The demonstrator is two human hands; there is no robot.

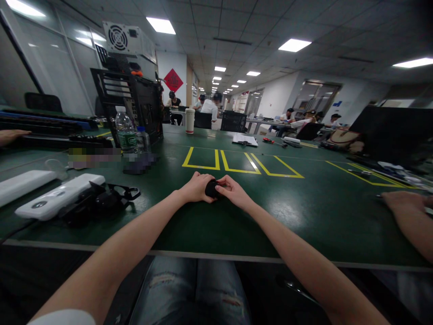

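Observation:
Both my arms reach forward onto the green table (304,216). My left hand (196,187) and my right hand (233,190) meet at the middle of the table, and both are closed around a small black object (211,188). The fingers of each hand curl over it from either side, so most of it is hidden and I cannot make out what it is. It rests on or just above the table top.
A white device (56,196) with black straps (108,198) lies at the left. Water bottles (126,131) and an open computer case (135,101) stand behind. Yellow tape boxes (237,164) mark the table. Another person's arm (409,216) rests at the right edge.

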